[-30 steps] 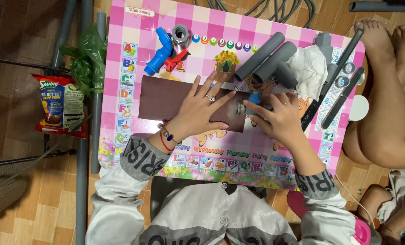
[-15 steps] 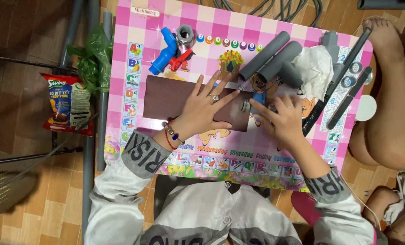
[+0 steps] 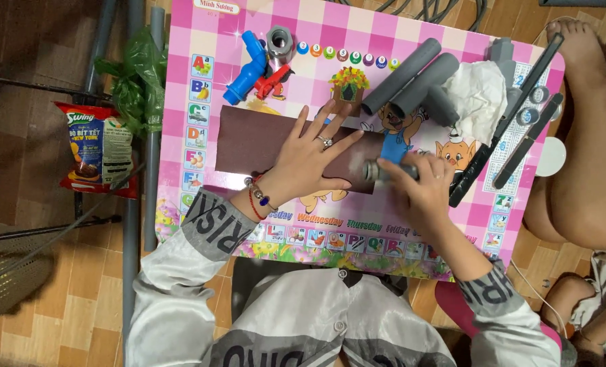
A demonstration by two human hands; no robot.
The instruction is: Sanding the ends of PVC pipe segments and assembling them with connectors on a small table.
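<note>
While the left hand (image 3: 308, 162) lies flat with its fingers spread wide on the brown sheet (image 3: 248, 141), pressing it to the pink table (image 3: 446, 58), the right hand (image 3: 422, 187) grips a short grey pipe piece (image 3: 379, 170). That piece lies on its side at the right fingertips, its open end just at the sheet's right edge and close to the left fingertips; whether it touches the sheet cannot be told. The right fingers curl round the piece from above, hiding most of it. The sheet runs leftward from under the left palm, well past the wrist, where a bracelet (image 3: 257, 194) sits.

Beyond the left fingertips, near the table's far edge, lie a blue fitting (image 3: 246, 68), a red fitting (image 3: 274, 80) touching it, and a grey threaded fitting (image 3: 280, 41). Beyond the right fingers lie two grey pipes (image 3: 412, 78) side by side, with a crumpled white cloth (image 3: 479, 95) just to their right. Further right of the right hand are two long dark tools (image 3: 520, 122) at the table's edge. Another person's bare legs (image 3: 588, 170) lie past that edge. Left of the table, well away from both hands, are a snack bag (image 3: 98, 149) and a green plastic bag (image 3: 136, 85) on the floor.
</note>
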